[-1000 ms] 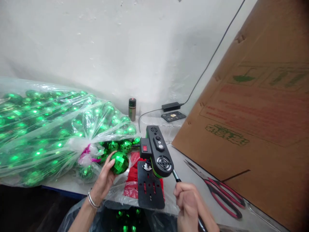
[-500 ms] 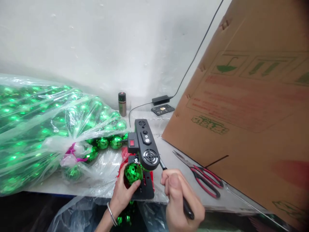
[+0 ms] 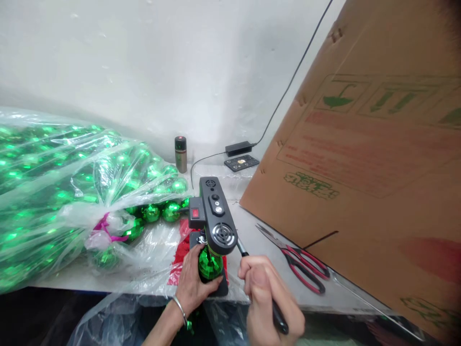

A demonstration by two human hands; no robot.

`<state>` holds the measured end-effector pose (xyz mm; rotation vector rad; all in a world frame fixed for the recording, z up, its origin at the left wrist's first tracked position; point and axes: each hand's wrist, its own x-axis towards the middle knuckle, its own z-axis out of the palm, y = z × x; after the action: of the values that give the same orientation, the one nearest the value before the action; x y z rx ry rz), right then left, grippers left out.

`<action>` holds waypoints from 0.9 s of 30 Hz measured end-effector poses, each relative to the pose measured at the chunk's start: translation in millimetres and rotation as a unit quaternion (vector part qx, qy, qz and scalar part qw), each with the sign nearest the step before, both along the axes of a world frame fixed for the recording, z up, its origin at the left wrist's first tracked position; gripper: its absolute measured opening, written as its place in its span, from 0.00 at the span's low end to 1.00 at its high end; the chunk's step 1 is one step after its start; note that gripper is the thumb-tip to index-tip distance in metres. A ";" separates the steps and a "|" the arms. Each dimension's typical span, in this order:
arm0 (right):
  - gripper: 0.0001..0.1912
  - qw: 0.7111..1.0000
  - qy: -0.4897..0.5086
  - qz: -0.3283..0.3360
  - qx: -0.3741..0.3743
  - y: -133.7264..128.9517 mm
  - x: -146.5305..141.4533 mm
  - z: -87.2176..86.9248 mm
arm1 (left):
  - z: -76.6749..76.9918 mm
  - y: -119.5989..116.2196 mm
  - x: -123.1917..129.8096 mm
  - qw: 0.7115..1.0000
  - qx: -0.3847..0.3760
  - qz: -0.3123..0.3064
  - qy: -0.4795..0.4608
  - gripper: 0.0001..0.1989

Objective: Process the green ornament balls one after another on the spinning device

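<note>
My left hand (image 3: 194,278), with a silver bangle at the wrist, curls round a shiny green mirror ball (image 3: 210,263). The ball sits partly under the front end of a black hand-press machine (image 3: 217,211) with two round grilles and a red switch (image 3: 195,213). My right hand (image 3: 268,293) is closed round the black-gripped lever handle (image 3: 280,317) at the machine's right side. Beneath the machine lies a red sheet (image 3: 181,252), partly hidden by its black base. The contact between ball and machine is hidden from above.
Clear plastic bags of green mirror balls (image 3: 54,192) fill the left, one tied with pink string (image 3: 104,227). Red-handled scissors (image 3: 295,257) lie right of the machine, beside a big cardboard box (image 3: 353,158). A bottle (image 3: 180,154), a power adapter (image 3: 238,148) and a phone (image 3: 241,162) stand behind.
My left hand has moved right, bringing the green ball further under the machine's front end. My right hand stays on the lever handle, almost unmoved.
</note>
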<state>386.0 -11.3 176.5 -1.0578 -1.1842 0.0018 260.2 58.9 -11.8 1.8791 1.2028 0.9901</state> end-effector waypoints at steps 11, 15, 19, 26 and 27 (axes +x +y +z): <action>0.23 0.996 0.013 -0.052 0.074 7.8 -7.4 -35.9 | -7.6 2.0 2.6 1.000 0.001 -0.007 -0.010 0.44; 0.24 0.995 0.016 -0.056 0.084 8.6 -7.2 -41.5 | -10.2 1.5 5.0 1.000 0.011 -0.004 -0.015 0.43; 0.24 0.994 0.020 -0.061 0.083 9.0 -7.0 -45.2 | -11.9 1.6 7.0 1.000 0.016 -0.003 -0.022 0.44; 0.24 0.996 0.026 -0.042 0.075 6.9 -5.2 -49.5 | -9.8 1.8 7.3 1.000 0.021 -0.003 -0.015 0.44; 0.24 0.996 0.028 -0.044 0.076 7.2 -5.1 -49.0 | -9.5 1.8 7.3 1.000 0.021 -0.002 -0.014 0.44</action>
<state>380.9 -4.1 127.4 -0.9684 -1.0683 -0.1254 267.5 60.7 -21.3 1.8929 1.1706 1.0433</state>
